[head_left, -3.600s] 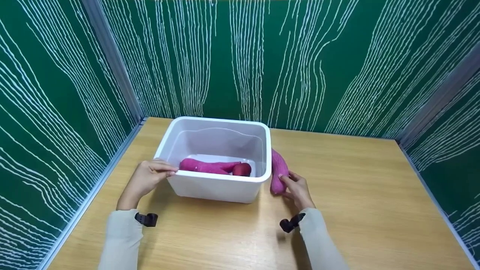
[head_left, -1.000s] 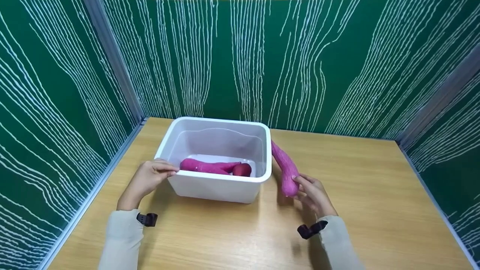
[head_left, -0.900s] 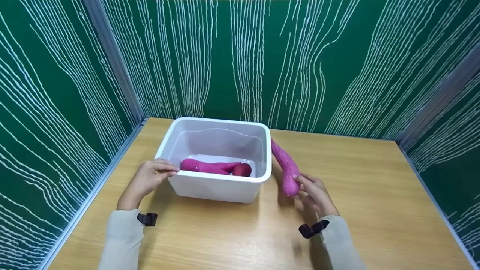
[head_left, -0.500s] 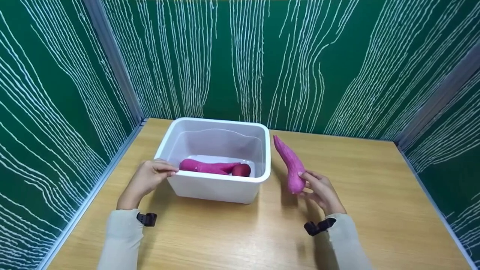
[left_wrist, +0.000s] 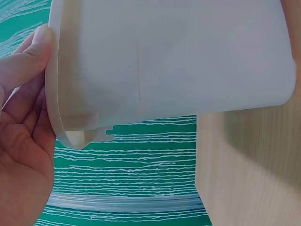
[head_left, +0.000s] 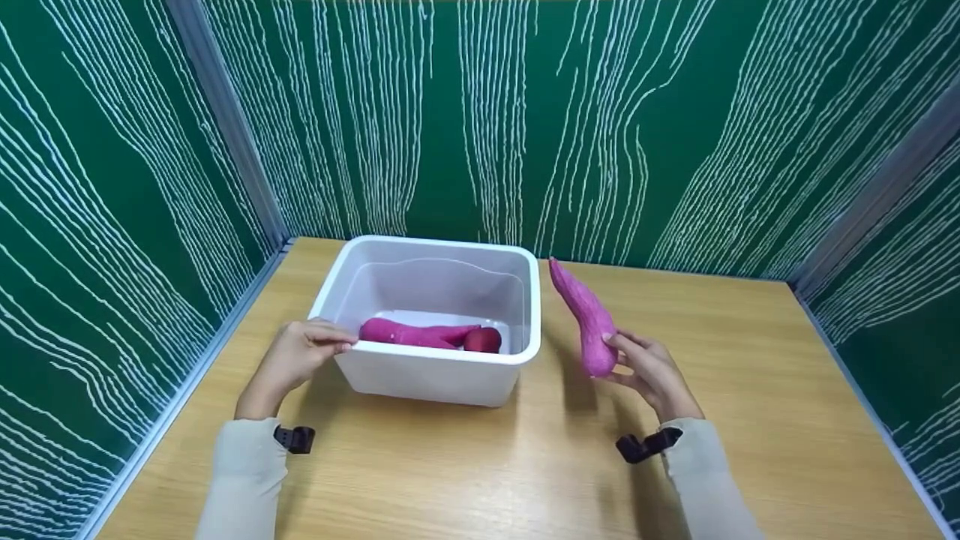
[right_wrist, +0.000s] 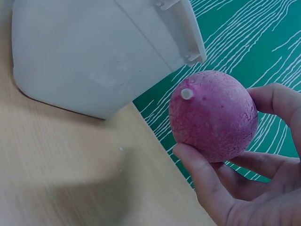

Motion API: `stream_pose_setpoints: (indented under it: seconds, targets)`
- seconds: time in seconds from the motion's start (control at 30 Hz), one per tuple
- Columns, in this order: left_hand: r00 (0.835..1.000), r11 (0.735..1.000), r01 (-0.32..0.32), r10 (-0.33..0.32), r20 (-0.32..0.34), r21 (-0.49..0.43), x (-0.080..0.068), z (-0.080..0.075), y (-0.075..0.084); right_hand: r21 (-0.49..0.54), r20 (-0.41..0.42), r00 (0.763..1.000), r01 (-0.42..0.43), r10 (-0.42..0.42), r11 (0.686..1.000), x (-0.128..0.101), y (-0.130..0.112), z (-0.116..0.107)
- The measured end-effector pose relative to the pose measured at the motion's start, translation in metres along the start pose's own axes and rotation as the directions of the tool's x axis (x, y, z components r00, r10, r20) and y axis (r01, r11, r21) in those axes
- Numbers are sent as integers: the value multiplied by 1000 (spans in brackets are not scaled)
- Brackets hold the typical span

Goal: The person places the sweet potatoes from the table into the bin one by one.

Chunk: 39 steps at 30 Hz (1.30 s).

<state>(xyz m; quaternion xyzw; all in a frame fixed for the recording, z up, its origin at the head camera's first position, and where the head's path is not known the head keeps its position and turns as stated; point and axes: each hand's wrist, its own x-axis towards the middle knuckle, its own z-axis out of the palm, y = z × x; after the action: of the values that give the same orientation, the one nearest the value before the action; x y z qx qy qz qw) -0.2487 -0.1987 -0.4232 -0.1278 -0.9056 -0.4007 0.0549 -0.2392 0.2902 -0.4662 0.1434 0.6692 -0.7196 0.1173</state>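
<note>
A long pink root vegetable [head_left: 589, 319], looking like a sweet potato, is in my right hand [head_left: 654, 375]. Thumb and fingers grip its thick round end, and its thin tip points up and away. In the right wrist view, that end of the root vegetable [right_wrist: 214, 115] has wrinkled skin and a small white stub. It is off the table, just right of the white plastic bin [head_left: 435, 375]. My left hand [head_left: 296, 356] pinches the bin's near-left rim, with the thumb on the outside. Inside the bin lie another pink vegetable [head_left: 409, 332] and a dark red round thing [head_left: 483, 340], partly hidden by the front wall.
The bin stands at the back left of a wooden table [head_left: 750, 412]. Green panels [head_left: 675, 172] with wavy white lines enclose the table at the back and both sides. Metal posts [head_left: 232, 127] mark the corners.
My right hand has moved the pink root vegetable rightward, away from the bin's side, and raised it off the table. My left hand and the bin have stayed in place.
</note>
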Motion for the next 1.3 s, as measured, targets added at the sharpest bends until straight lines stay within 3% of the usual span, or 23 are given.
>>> stream_pose_setpoints:
  seconds: [0.27, 0.6, 0.87, 1.3]
  targets:
    - [1000, 1000, -3, 3, 2, -15, 0, 0, 0, -3, 10, 1000, -9, 9, 1000, -4, -16, 1]
    - [999, 999, 37, -37, 16, -28, 1, -1, 1, -29, 37, 999, 38, -36, 999, -8, -34, 2]
    - [1000, 1000, -1, 1, 1, -24, 0, 0, -1, -25, 67, 994, 87, -85, 996, -9, -44, 5]
    - [1000, 1000, 18, -17, 18, -22, 0, 0, -1, -80, 87, 992, 102, -95, 992, -11, -63, 15]
